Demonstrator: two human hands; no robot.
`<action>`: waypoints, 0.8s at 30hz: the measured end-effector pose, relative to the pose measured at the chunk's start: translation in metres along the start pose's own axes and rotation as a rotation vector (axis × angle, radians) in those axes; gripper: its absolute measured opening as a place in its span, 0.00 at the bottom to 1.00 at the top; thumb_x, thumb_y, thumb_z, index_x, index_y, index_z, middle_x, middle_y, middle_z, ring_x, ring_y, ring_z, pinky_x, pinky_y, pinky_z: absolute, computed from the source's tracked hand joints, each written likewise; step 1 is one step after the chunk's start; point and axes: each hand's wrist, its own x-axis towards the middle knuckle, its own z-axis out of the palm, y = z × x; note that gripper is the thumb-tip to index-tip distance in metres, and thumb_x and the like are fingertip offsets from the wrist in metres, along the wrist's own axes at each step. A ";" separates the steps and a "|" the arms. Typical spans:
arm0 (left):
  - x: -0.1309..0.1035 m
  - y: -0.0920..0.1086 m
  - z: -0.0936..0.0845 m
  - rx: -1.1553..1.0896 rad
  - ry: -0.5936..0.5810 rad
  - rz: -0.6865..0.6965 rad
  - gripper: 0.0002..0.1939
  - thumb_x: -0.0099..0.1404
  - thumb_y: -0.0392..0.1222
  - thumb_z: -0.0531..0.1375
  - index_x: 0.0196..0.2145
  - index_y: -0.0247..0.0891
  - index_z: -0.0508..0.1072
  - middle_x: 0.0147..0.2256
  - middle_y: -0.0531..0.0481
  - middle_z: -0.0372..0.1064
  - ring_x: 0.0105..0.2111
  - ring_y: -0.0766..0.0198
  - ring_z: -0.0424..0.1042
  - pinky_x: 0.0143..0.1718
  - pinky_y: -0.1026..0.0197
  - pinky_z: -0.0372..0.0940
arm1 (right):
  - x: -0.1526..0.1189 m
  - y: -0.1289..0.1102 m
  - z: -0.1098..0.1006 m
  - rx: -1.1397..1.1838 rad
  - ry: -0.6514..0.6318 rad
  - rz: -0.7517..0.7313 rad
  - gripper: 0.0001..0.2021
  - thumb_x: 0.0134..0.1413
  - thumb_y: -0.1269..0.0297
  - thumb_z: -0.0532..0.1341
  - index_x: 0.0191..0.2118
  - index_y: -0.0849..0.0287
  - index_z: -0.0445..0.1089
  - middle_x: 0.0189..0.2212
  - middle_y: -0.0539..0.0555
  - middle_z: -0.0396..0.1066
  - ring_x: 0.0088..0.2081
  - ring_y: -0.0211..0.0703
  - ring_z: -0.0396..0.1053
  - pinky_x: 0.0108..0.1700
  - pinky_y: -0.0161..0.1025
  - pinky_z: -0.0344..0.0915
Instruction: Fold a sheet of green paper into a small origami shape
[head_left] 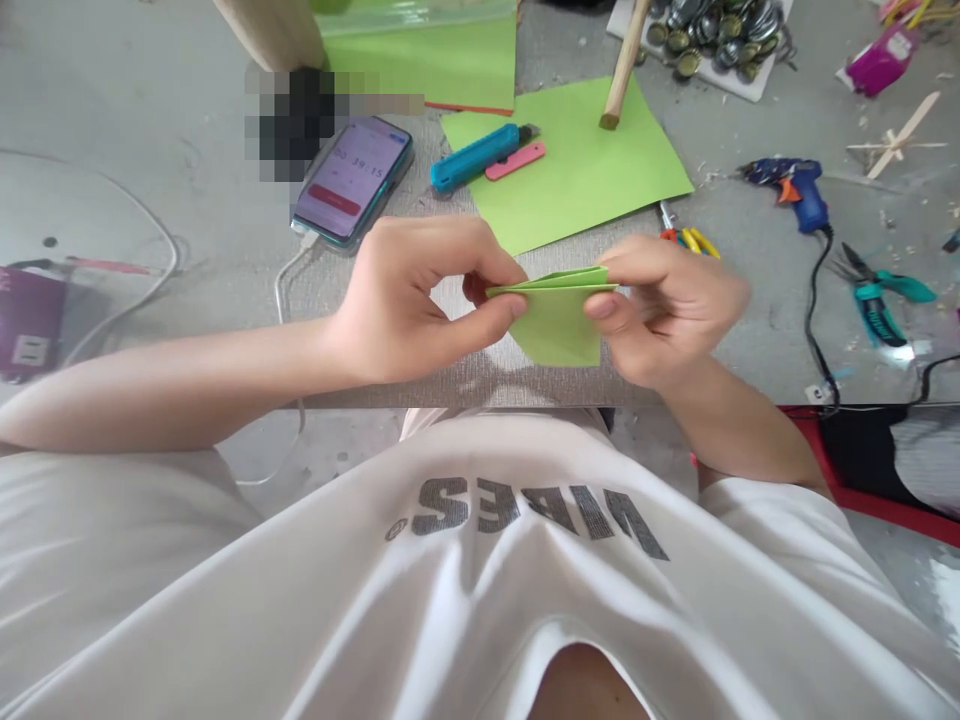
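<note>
A small folded piece of green paper point(562, 325) is held up near the table's front edge, its folded layers slightly apart along the top. My left hand point(420, 300) pinches its left corner between thumb and index finger. At the opposite corner, my right hand point(667, 305) grips the paper the same way. Just beyond the hands lies a larger green sheet point(592, 170). A blue utility knife point(476, 160) and a flat pink strip with a hole point(516, 161) rest on its left side. Pliers or scissors with red and yellow handles point(697, 240) are partly hidden behind my right hand.
Left of the sheet is a phone point(352, 180) on a white cable. A wooden stick point(624, 70) overlaps the sheet near a tray of bottle caps point(720, 40). To the right lie a blue glue gun point(795, 190), teal-handled pliers point(877, 300) and crossed craft sticks point(900, 140).
</note>
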 end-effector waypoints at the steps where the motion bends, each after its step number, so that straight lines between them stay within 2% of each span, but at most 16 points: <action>1: 0.000 0.001 0.002 -0.014 0.015 0.019 0.06 0.82 0.47 0.74 0.45 0.45 0.86 0.34 0.52 0.81 0.31 0.66 0.75 0.34 0.57 0.75 | -0.001 -0.002 0.001 -0.002 -0.005 0.010 0.11 0.75 0.53 0.76 0.41 0.51 0.81 0.28 0.47 0.79 0.26 0.38 0.73 0.28 0.37 0.71; 4: -0.002 0.003 0.009 -0.029 0.121 0.073 0.07 0.85 0.48 0.72 0.47 0.45 0.86 0.36 0.51 0.84 0.33 0.66 0.79 0.35 0.57 0.76 | -0.003 -0.005 0.003 -0.007 -0.045 0.027 0.20 0.77 0.47 0.75 0.35 0.51 0.75 0.25 0.46 0.74 0.23 0.37 0.68 0.24 0.37 0.66; 7: -0.006 0.006 0.014 -0.032 0.195 0.103 0.07 0.86 0.46 0.71 0.49 0.41 0.88 0.40 0.49 0.89 0.36 0.66 0.85 0.37 0.60 0.80 | -0.004 -0.006 0.002 -0.037 -0.103 0.026 0.22 0.76 0.43 0.75 0.33 0.49 0.73 0.24 0.45 0.72 0.21 0.36 0.64 0.22 0.38 0.64; 10: -0.009 0.007 0.014 0.027 0.173 0.091 0.05 0.87 0.41 0.69 0.52 0.40 0.88 0.40 0.52 0.90 0.36 0.69 0.86 0.36 0.67 0.80 | -0.002 -0.007 -0.001 -0.010 -0.163 -0.004 0.18 0.76 0.50 0.76 0.36 0.50 0.73 0.26 0.44 0.72 0.22 0.34 0.64 0.25 0.35 0.65; 14: -0.007 0.004 0.010 0.080 0.165 0.153 0.05 0.86 0.44 0.70 0.50 0.42 0.87 0.37 0.55 0.89 0.32 0.69 0.86 0.32 0.68 0.78 | 0.001 -0.006 -0.001 0.051 -0.163 -0.064 0.12 0.78 0.60 0.74 0.39 0.53 0.75 0.26 0.44 0.71 0.24 0.32 0.69 0.25 0.32 0.64; 17: -0.003 0.002 0.006 0.108 0.128 0.238 0.04 0.84 0.40 0.71 0.48 0.39 0.86 0.34 0.55 0.88 0.29 0.72 0.84 0.29 0.72 0.74 | 0.000 -0.004 0.001 0.038 -0.159 -0.076 0.11 0.80 0.61 0.71 0.39 0.52 0.76 0.27 0.44 0.74 0.25 0.34 0.72 0.25 0.33 0.67; 20: -0.001 0.001 0.004 0.166 0.094 0.278 0.02 0.84 0.36 0.70 0.48 0.38 0.85 0.33 0.55 0.88 0.27 0.73 0.83 0.28 0.72 0.72 | -0.002 -0.004 0.003 0.026 -0.106 -0.101 0.06 0.79 0.58 0.71 0.47 0.52 0.81 0.31 0.46 0.82 0.26 0.36 0.76 0.26 0.34 0.72; 22: 0.000 0.002 0.003 0.198 0.089 0.285 0.02 0.84 0.37 0.70 0.49 0.39 0.85 0.33 0.55 0.88 0.27 0.72 0.83 0.27 0.71 0.71 | -0.003 -0.006 0.006 0.031 -0.061 -0.110 0.06 0.79 0.57 0.71 0.51 0.52 0.83 0.32 0.47 0.84 0.26 0.38 0.78 0.25 0.35 0.73; 24: 0.000 0.004 0.002 0.205 0.085 0.313 0.02 0.83 0.38 0.70 0.50 0.41 0.85 0.33 0.55 0.87 0.25 0.72 0.81 0.25 0.70 0.68 | -0.004 -0.008 0.008 0.021 -0.048 -0.067 0.06 0.81 0.55 0.70 0.50 0.48 0.84 0.32 0.47 0.85 0.26 0.40 0.79 0.24 0.38 0.73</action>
